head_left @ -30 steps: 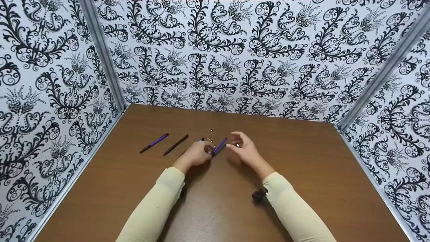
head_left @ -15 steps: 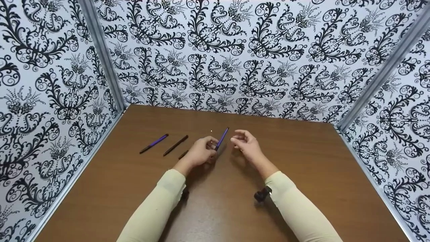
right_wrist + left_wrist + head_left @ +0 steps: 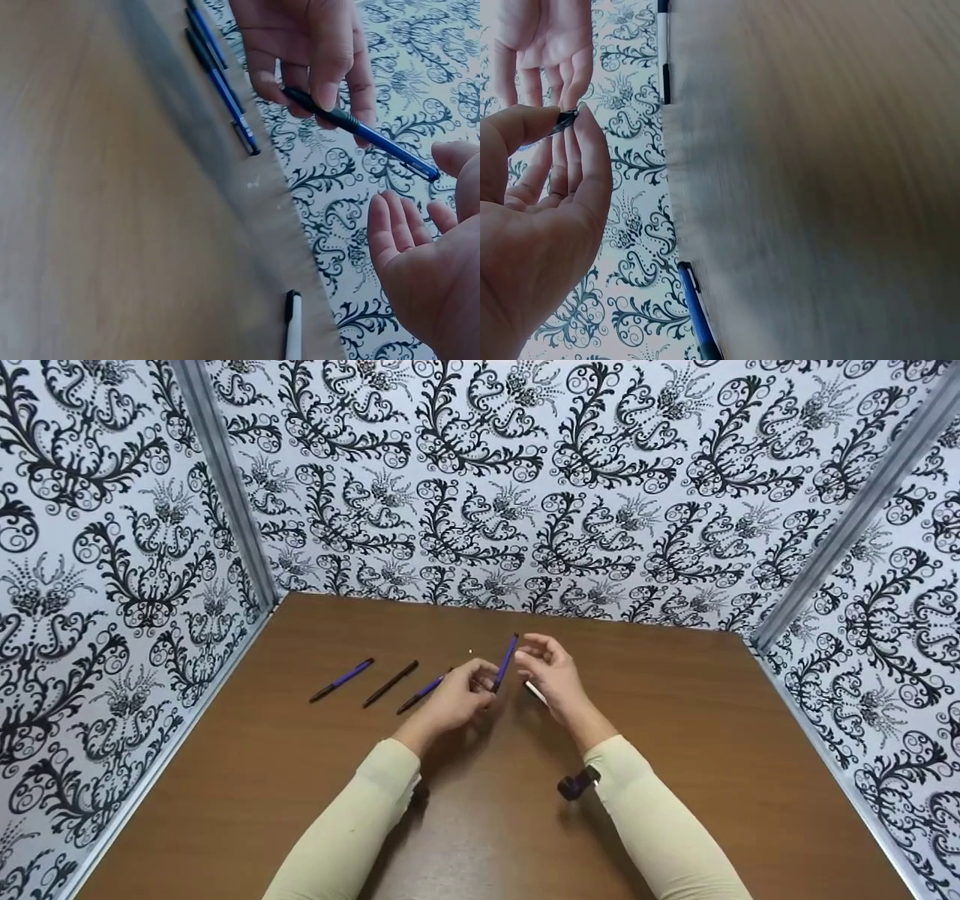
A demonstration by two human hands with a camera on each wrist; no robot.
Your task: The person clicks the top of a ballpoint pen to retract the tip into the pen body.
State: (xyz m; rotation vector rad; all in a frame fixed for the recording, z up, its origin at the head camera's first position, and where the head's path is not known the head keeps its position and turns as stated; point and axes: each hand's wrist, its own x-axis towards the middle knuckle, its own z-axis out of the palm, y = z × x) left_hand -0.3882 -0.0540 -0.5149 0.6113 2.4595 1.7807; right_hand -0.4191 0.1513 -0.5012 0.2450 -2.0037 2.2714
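Note:
My left hand [image 3: 463,694] pinches a blue pen [image 3: 507,661] by its black grip between thumb and fingers. The pen is raised over the table, tilted with its clip end up and toward my other hand. In the right wrist view the held pen [image 3: 375,142] shows its dark grip and blue barrel. My right hand [image 3: 553,671] is beside the clip end, fingers loosely bent, thumb and fingertips apart with the pen's end close to the thumb. Below that hand lies a white pen [image 3: 535,691] with a black end, partly hidden by the hand.
To the left on the brown table [image 3: 480,810] lie a blue pen [image 3: 343,680], a black pen [image 3: 391,684] and another blue pen [image 3: 421,694], roughly parallel. Patterned walls [image 3: 480,510] close off the back and sides.
My left hand has lifted the blue pen off the table and moved it right and up, uncovering another blue pen. My right hand has shifted slightly, and the white pen beneath it now shows.

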